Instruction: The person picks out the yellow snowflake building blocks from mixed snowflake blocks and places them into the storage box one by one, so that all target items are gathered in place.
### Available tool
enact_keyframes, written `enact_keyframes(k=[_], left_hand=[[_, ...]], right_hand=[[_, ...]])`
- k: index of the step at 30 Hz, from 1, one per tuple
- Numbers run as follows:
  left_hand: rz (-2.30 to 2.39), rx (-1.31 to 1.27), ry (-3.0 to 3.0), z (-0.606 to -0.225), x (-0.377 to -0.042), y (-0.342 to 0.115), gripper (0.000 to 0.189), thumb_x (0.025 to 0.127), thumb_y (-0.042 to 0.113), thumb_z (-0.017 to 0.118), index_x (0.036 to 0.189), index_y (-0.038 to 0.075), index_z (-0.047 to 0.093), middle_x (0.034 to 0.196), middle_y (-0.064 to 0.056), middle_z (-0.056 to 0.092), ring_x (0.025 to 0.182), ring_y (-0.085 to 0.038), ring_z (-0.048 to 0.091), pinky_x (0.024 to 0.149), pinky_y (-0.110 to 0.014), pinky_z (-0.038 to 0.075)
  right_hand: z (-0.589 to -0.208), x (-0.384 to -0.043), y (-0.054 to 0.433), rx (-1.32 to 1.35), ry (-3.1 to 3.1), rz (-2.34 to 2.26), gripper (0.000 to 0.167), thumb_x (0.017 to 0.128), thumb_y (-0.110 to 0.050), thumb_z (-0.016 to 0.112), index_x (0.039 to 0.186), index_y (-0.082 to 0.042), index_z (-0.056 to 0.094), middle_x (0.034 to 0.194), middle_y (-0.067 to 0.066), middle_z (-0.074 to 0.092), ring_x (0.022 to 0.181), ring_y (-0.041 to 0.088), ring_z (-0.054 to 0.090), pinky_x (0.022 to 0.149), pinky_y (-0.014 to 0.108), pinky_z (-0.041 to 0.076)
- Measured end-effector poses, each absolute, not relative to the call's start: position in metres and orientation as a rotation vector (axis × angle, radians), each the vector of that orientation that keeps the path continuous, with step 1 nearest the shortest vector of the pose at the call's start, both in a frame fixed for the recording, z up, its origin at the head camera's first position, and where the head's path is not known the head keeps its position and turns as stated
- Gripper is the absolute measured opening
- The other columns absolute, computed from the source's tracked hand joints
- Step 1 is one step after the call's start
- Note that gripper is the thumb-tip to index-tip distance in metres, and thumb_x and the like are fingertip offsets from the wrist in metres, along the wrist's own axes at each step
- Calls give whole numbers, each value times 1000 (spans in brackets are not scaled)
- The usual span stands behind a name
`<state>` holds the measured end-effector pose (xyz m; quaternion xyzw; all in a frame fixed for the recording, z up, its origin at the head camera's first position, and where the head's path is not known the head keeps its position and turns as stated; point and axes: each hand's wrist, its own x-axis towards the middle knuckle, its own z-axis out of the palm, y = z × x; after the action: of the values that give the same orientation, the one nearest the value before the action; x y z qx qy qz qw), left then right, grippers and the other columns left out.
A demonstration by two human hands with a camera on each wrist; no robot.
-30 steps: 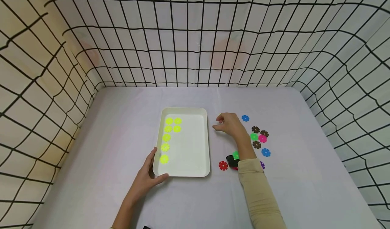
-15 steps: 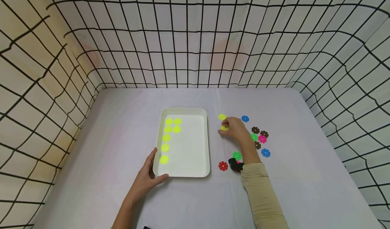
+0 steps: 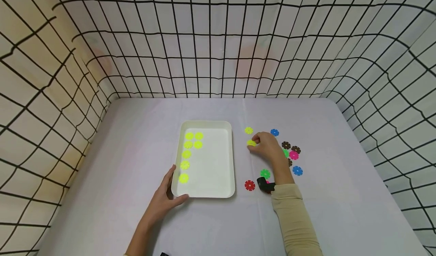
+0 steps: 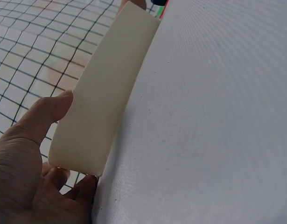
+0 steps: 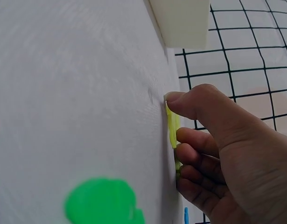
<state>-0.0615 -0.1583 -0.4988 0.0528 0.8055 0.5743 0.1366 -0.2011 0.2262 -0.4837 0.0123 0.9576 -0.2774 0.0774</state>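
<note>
A white tray (image 3: 214, 169) lies on the table with several yellow notched discs (image 3: 186, 154) along its left side. At the tray's near left corner, my left hand (image 3: 162, 198) holds the walls, with its thumb (image 4: 59, 106) on the near wall and fingers curled at the corner. Right of the tray, my right hand (image 3: 268, 147) pinches a yellow notched disc (image 3: 251, 143) at the table surface. In the right wrist view the thumb (image 5: 187, 100) presses one edge of that disc (image 5: 171, 126) and the fingers curl at the other. Another yellow disc (image 3: 249, 130) lies just beyond.
Right of my right hand lie loose discs: blue (image 3: 274, 132), brown (image 3: 286, 145), pink (image 3: 293, 155) and another blue (image 3: 297, 171). Nearer are a green disc (image 3: 265, 173) and a red disc (image 3: 249, 185), by a black device (image 3: 265, 185) at my right wrist. Black wire mesh (image 3: 218, 57) surrounds the table.
My right hand has moved right and slightly nearer, from beside the tray to the yellow disc. Two yellow discs it covered now show. The left hand and tray have stayed put.
</note>
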Motion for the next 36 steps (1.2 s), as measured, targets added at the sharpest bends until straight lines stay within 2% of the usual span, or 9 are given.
enact_keyframes(k=[6, 12, 18, 20, 24, 31, 36], left_hand=[[1651, 162, 2339, -499, -62, -159, 105, 78, 30, 83, 156, 30, 13, 162, -6, 24, 149, -27, 24, 106, -8, 23], [1659, 172, 2338, -499, -63, -160, 105, 78, 29, 83, 157, 27, 13, 162, -7, 24, 149, -27, 25, 103, -3, 23], [1628, 159, 2348, -499, -63, -160, 105, 78, 31, 82, 157, 28, 13, 162, -6, 25, 149, -26, 26, 114, -23, 27], [1627, 158, 2348, -499, -63, -160, 105, 78, 31, 82, 157, 28, 13, 162, -6, 25, 148, -26, 27, 114, -24, 28], [1630, 151, 2346, -499, -63, -160, 105, 78, 31, 82, 157, 29, 13, 162, -6, 25, 149, -25, 27, 112, -18, 27], [1624, 140, 2350, -499, -63, -159, 106, 78, 30, 83, 157, 28, 13, 161, -6, 26, 149, -25, 27, 116, -32, 26], [1638, 141, 2338, -499, -62, -159, 106, 78, 30, 83, 157, 27, 13, 162, -5, 25, 149, -25, 25, 113, -19, 25]], right_hand=[[-486, -200, 231, 46, 2885, -807, 42, 81, -31, 74, 111, -2, 67, 108, 13, 67, 97, 26, 60, 89, 42, 52], [-488, -201, 231, 8, 2900, -790, 37, 82, -31, 73, 106, -3, 68, 104, 12, 67, 94, 25, 59, 86, 41, 52], [-487, -201, 229, 13, 2895, -790, 35, 82, -30, 74, 104, -3, 68, 103, 12, 68, 93, 24, 60, 86, 40, 52], [-487, -201, 229, 16, 2901, -785, 36, 81, -30, 74, 104, -3, 68, 103, 12, 68, 92, 24, 60, 85, 40, 53], [-487, -200, 229, 26, 2922, -788, 36, 81, -30, 74, 103, -3, 69, 101, 12, 68, 91, 25, 60, 84, 40, 53], [-487, -198, 230, 32, 2946, -806, 34, 81, -31, 74, 101, -3, 69, 99, 12, 69, 88, 24, 60, 81, 40, 53], [-486, -197, 228, 41, 2952, -796, 34, 81, -32, 74, 101, -4, 69, 98, 11, 69, 87, 24, 60, 80, 39, 53]])
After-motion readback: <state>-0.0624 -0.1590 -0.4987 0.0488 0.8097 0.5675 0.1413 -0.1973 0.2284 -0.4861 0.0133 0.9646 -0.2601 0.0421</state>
